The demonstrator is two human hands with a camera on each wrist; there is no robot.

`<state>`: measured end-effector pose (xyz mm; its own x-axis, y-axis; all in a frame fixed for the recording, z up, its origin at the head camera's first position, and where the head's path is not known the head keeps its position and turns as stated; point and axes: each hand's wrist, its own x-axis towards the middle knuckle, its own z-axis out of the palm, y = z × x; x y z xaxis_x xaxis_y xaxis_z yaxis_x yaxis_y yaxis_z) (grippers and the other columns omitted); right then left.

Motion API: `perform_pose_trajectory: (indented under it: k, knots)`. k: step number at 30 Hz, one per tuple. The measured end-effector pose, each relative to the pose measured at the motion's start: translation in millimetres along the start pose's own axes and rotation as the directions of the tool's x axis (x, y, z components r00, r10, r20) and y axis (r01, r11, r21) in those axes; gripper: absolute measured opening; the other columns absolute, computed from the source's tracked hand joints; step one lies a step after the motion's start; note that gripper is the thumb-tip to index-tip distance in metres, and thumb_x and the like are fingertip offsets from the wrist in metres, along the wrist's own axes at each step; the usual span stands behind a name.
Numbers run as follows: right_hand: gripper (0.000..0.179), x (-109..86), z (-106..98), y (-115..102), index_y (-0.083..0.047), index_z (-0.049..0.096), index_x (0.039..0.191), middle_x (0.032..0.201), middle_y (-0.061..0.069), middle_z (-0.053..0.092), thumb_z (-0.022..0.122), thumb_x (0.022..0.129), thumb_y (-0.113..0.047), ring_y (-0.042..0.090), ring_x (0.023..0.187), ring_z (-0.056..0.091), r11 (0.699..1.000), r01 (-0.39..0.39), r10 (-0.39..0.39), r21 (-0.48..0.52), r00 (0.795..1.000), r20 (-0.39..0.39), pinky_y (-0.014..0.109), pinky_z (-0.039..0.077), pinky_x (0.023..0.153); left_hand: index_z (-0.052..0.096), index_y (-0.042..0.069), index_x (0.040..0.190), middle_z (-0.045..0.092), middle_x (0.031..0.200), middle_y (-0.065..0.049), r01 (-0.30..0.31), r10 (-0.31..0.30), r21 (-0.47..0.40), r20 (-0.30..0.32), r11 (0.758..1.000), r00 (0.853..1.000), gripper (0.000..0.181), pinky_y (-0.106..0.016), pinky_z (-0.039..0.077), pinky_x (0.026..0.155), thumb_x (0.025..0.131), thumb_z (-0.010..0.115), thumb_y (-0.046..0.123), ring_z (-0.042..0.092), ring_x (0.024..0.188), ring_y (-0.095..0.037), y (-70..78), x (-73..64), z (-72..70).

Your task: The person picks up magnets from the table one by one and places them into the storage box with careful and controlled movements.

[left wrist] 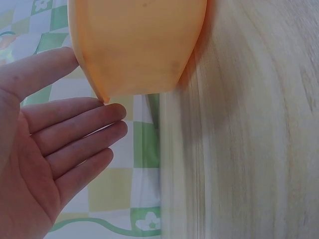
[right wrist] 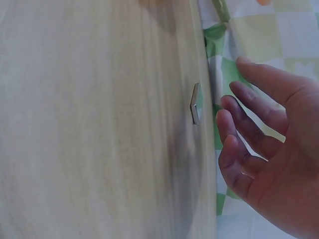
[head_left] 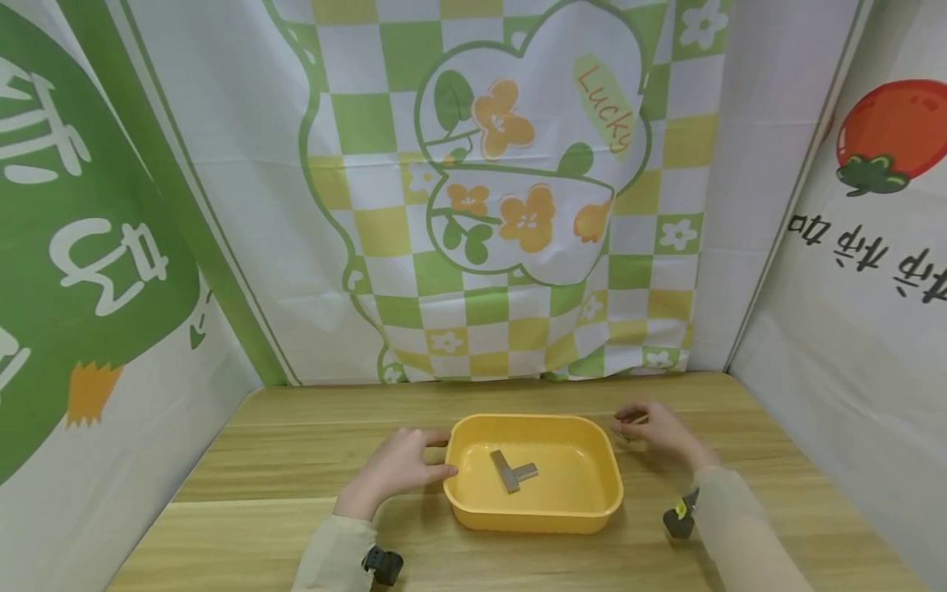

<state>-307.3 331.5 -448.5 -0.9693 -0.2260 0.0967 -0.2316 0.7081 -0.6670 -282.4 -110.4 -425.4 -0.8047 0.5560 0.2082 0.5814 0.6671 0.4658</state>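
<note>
A yellow plastic basin (head_left: 538, 522) stands on the wooden table. Inside it lie two flat grey metal bars (head_left: 506, 472), one up against the other. My left hand (head_left: 399, 462) is at the basin's left side, with thumb and fingertips at the rim and the fingers nearly straight in the left wrist view. Right of the basin, my right hand (head_left: 654, 429) hovers with loosely bent fingers and nothing between them. Just below its fingertips is a small flat metal piece (right wrist: 197, 103), apart from the hand and over the table surface in the right wrist view.
The wooden table (head_left: 296, 460) reaches back to a checked green, white and yellow curtain (head_left: 518, 329). Printed cloth walls (head_left: 836, 312) close in both sides. A black wrist camera (head_left: 383, 565) sits on the left sleeve, another (head_left: 679, 520) on the right.
</note>
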Motion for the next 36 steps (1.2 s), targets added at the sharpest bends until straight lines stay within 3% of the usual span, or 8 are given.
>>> perform_pose_trajectory:
  k: [4,14,30,36]
  knots:
    - [0.038,0.2,1.7,2.4,0.004,0.059,0.115,0.108,0.016,0.065,0.065,0.09,-0.024,0.033,0.102,0.061,0.999,-0.04,0.04,0.032,0.999,-0.005,0.049,0.051,0.088,0.063,0.005,0.122,0.067,0.118,-0.012,0.001,-0.001,0.003,-0.003,1.0,1.0,0.051,-0.047,0.052,0.091,0.082,0.072,0.037,0.063,0.11,-0.03,-0.5,0.6,0.3]
    - [0.039,1.7,6.8,14.2,0.007,0.06,0.112,0.103,0.018,0.067,0.069,0.086,-0.021,0.031,0.096,0.064,0.999,-0.041,0.042,0.029,0.998,-0.045,0.046,0.053,0.085,0.064,0.005,0.121,0.067,0.118,-0.011,-0.001,0.001,0.013,-0.005,1.0,1.0,0.051,-0.047,0.052,0.091,0.082,0.072,0.037,0.063,0.11,-0.03,-1.3,1.1,0.9]
    - [0.044,-3.2,10.1,17.4,0.005,0.06,0.115,0.107,0.018,0.065,0.073,0.083,-0.022,0.032,0.1,0.061,0.995,-0.095,0.095,0.024,0.995,-0.028,0.048,0.05,0.089,0.064,0.005,0.121,0.067,0.118,-0.011,0.01,-0.01,0.01,-0.007,1.0,1.0,0.051,-0.047,0.051,0.092,0.081,0.073,0.036,0.063,0.11,-0.03,0.2,0.9,0.6]
    - [0.043,-2.1,11.4,20.8,0.004,0.061,0.114,0.106,0.018,0.065,0.073,0.082,-0.022,0.032,0.101,0.059,0.997,-0.083,0.083,0.0,0.996,-0.034,0.048,0.049,0.09,0.064,0.005,0.121,0.067,0.118,-0.012,0.013,-0.013,0.008,-0.006,1.0,1.0,0.051,-0.047,0.051,0.092,0.082,0.073,0.036,0.063,0.11,-0.03,-0.2,1.4,0.7]
